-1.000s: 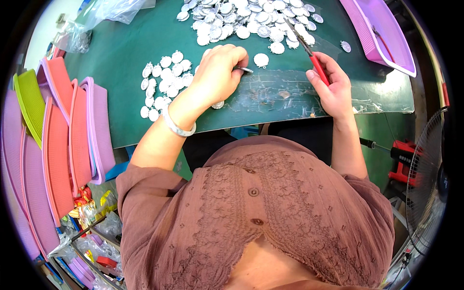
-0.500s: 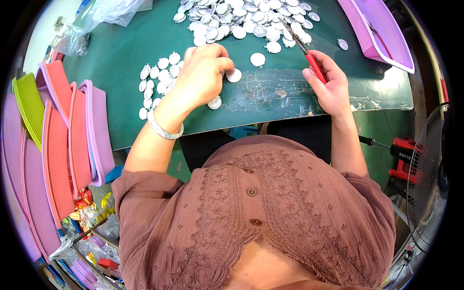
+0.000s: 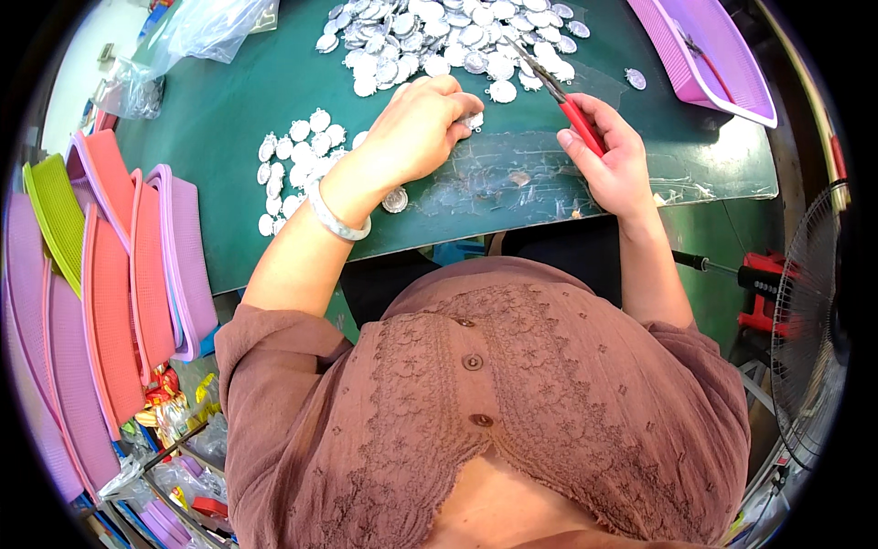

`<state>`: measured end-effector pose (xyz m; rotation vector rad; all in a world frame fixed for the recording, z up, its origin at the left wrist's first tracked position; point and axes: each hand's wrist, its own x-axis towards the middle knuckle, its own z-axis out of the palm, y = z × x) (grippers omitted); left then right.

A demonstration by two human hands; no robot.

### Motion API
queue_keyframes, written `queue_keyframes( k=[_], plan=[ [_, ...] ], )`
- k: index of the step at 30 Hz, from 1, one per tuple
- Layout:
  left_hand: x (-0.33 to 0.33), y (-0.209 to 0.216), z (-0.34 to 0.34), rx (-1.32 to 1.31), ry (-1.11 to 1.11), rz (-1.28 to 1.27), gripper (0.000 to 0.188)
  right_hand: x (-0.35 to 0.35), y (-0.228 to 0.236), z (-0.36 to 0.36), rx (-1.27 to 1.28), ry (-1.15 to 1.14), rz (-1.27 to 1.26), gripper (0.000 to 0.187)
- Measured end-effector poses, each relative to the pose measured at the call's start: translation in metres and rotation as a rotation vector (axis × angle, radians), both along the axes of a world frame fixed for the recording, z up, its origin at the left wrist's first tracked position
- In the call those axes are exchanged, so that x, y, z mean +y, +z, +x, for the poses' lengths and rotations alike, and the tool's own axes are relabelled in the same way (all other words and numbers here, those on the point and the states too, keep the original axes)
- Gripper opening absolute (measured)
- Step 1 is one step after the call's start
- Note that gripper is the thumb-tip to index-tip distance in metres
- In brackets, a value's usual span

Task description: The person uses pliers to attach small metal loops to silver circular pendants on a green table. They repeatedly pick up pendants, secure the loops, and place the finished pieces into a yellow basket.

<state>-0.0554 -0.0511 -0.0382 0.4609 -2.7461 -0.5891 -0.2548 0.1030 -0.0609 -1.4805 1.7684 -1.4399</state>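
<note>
Your left hand has shifted right across the table, its fingers now closed around a silver medallion; your right hand grips red-handled pliers. The small left cluster of medallions is probably finished; the larger heap beyond seems left to do.

Bright light, white glare at the right end of the tabletop, lower-left bags perhaps soft.

Discs silver; table green, streaked paler at the front. Pliers — red-handled, dark-tipped. Bracelet pale, faintly mottled. Blouse brown, with a darker floral pattern. Bins — lilac, coral, lime; tray lilac, the tool in it red.
</note>
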Motion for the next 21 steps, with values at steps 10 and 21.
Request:
queue_keyframes(
  k=[10,21],
  plan=[
    [-0.003,0.017,0.003,-0.27,0.367,0.165,0.021,0.001,0.001,0.0,0.027,0.003,-0.01,0.036],
    [0.006,0.006,0.018,-0.012,0.111,-0.052,0.018,0.001,0.001,0.001,-0.003,-0.003,-0.017,0.034]
  ],
)
